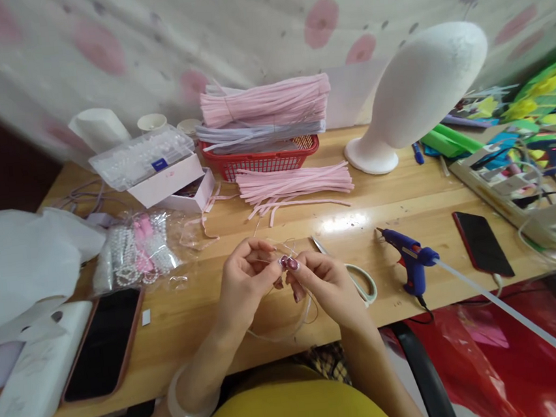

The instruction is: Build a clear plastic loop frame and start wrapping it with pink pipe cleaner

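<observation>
Both hands meet over the front middle of the wooden table, thumb tips touching. My left hand (249,278) is closed in a pinch on a thin, pale wire or cord (297,330), which loops below the fingers. My right hand (322,281) pinches the same strand from the other side. Whether the strand is wire or thread I cannot tell. Scissors (366,284) with a pale handle lie partly behind my right hand, their blade tip pointing away. Beyond the fingers rests a loose bundle of pink pipe cleaners (295,186).
A blue glue gun (413,258) with a long glue stick stands to the right, near a phone (483,244) and a power strip (490,194). Behind are a red basket (264,162) and a white foam head form (424,89). Bagged beads (137,251) and another phone (104,343) lie left.
</observation>
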`<state>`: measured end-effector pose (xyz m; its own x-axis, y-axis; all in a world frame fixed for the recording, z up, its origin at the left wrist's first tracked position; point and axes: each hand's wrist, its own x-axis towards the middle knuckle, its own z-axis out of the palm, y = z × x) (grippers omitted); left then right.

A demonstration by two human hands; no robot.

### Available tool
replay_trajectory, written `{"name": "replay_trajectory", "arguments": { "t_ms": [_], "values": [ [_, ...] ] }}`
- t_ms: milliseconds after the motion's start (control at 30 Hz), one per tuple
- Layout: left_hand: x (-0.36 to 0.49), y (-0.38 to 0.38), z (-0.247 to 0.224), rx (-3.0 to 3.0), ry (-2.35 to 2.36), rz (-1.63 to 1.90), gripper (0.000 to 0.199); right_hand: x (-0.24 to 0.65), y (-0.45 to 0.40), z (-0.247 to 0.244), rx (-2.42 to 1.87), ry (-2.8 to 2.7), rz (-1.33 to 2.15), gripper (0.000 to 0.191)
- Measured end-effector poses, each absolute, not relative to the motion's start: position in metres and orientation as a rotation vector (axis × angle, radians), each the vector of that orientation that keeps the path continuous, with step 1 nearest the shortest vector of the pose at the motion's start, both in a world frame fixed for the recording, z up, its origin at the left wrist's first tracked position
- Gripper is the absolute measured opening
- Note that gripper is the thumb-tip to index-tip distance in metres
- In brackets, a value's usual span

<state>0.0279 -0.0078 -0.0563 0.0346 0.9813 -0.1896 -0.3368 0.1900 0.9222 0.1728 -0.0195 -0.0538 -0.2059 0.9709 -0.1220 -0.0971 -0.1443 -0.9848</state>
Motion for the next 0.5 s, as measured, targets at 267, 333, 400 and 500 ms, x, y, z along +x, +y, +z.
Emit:
{"name": "replay_trajectory", "arguments": {
  "t_ms": [267, 333, 400, 500],
  "values": [
    [0.0251, -0.0053, -0.0537, 0.771, 1.055, 1.126, 0.030, 0.1705, -0.0186, -0.0533, -1.128, -1.161, 1.559, 0.043],
    [0.0252, -0.0051, -0.0546, 0.780, 1.049, 1.130, 0.029, 0.1712, -0.0183, -0.0528, -1.120, -1.152, 1.583, 0.042],
    [0.0258, -0.0061, -0.0564, 0.782, 1.041, 1.140, 0.028, 0.1711, -0.0176, -0.0529, -1.133, -1.145, 1.593, 0.042],
    [0.0267, -0.0106, -0.0615, 0.769, 1.021, 1.131, 0.025, 0.1693, -0.0164, -0.0542, -1.232, -1.131, 1.603, 0.048]
  ]
}}
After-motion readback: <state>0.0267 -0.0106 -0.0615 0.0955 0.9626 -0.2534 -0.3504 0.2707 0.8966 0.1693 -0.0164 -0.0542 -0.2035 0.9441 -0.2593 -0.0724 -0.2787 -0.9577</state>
